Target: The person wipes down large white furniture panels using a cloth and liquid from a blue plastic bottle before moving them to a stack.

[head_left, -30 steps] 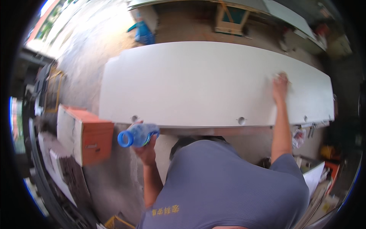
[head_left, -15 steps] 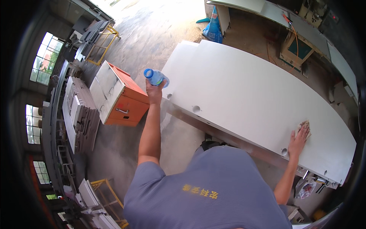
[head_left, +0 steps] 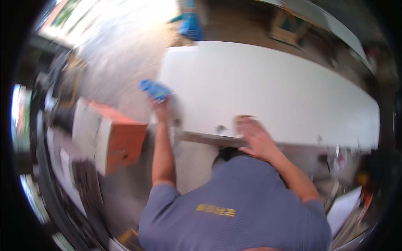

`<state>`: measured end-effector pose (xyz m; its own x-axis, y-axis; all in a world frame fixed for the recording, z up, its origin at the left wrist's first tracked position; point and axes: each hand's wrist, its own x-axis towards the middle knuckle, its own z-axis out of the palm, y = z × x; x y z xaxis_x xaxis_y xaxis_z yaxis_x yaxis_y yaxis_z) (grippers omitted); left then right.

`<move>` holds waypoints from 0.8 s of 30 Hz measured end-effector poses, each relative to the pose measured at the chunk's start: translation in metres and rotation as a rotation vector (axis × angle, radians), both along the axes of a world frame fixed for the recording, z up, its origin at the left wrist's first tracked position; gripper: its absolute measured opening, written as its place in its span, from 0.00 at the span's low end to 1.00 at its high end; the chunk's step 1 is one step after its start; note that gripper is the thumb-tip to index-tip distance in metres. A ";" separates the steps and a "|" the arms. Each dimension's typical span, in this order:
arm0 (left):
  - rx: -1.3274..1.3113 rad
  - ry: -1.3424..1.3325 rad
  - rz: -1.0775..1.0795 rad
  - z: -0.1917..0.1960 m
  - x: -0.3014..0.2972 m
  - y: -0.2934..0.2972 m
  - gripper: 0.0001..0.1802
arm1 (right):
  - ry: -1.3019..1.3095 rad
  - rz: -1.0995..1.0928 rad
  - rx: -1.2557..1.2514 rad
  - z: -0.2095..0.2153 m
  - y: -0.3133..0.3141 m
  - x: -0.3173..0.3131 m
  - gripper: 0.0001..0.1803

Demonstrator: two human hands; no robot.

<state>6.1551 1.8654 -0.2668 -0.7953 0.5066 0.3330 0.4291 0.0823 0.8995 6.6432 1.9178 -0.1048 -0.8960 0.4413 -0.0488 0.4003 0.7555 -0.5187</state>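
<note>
Blue plastic bottle (head_left: 157, 91), clasped in left hand (head_left: 161, 108), by left end of white panel (head_left: 272, 92); rag (head_left: 244, 117), on panel under fingertips of flattened right hand (head_left: 257, 138).

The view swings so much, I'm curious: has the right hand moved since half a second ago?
Yes: the right hand has moved left along the white panel, from near its right end to beside a hole nearer its left end.

Cloth (head_left: 241, 119) on panel (head_left: 272, 88), bottle (head_left: 156, 90) at left
</note>
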 end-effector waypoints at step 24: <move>-0.847 0.619 0.271 0.058 0.255 -0.029 0.38 | 0.468 -1.876 -0.243 -0.078 0.092 0.650 0.37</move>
<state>6.4100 1.8369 -0.2085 -0.7296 0.5938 0.3393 0.6632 0.7353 0.1393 7.2934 2.0101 -0.1825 0.6697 0.7201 -0.1818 0.3048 -0.4897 -0.8169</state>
